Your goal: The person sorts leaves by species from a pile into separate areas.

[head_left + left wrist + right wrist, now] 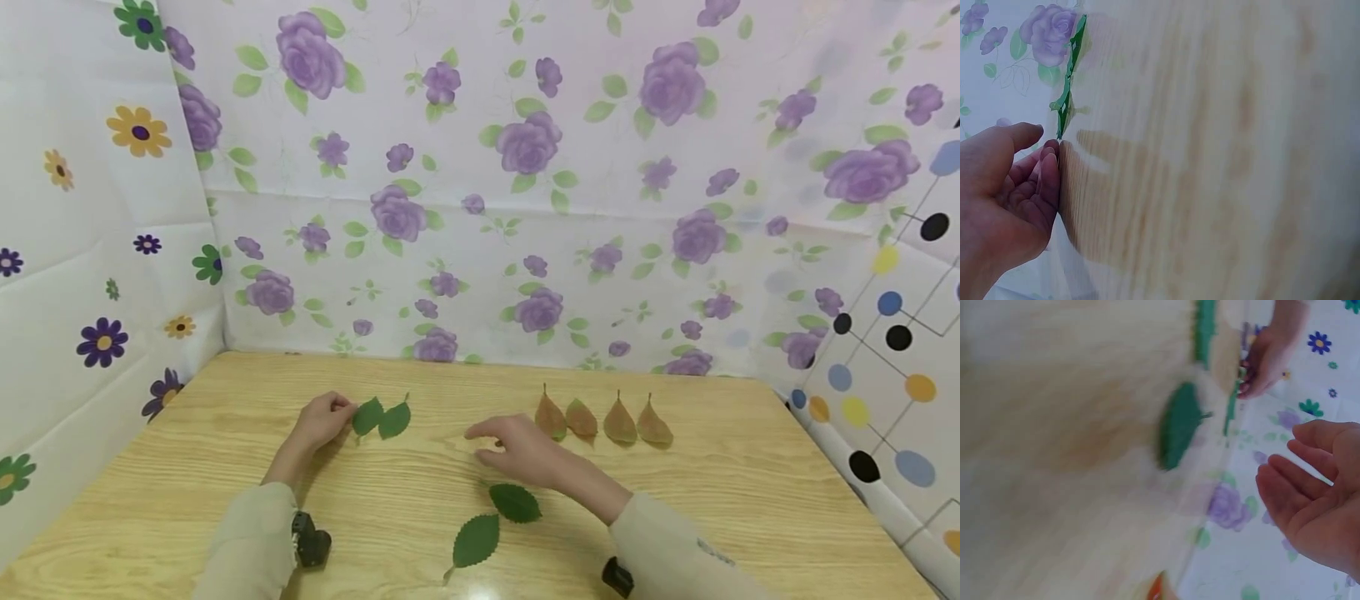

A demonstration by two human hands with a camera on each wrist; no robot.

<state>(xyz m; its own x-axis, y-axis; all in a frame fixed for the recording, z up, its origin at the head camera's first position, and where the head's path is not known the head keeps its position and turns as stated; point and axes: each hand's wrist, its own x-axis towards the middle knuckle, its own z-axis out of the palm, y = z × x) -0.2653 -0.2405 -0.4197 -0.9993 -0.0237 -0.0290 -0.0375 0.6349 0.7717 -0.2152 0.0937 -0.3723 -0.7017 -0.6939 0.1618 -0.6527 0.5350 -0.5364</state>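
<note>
Two small green leaves (380,418) lie side by side at the left back of the table. My left hand (326,419) is at the left edge of the outer one, fingertips at the leaf's edge and thumb apart from the fingers (1049,169). In the left wrist view those leaves (1064,109) appear edge-on. Over the middle of the table is my right hand (522,450), fingers (1285,481) apart and nothing held. Two larger green leaves, one upper right (515,502) and one lower left (476,540), lie nearer the front, below the right hand.
A row of several reddish-brown leaves (619,422), mostly stem up, lies at the back right of the wooden table (720,483). Floral cloth (480,275) hangs behind the table, with patterned cloth on both sides. Each wrist carries a black camera (311,542).
</note>
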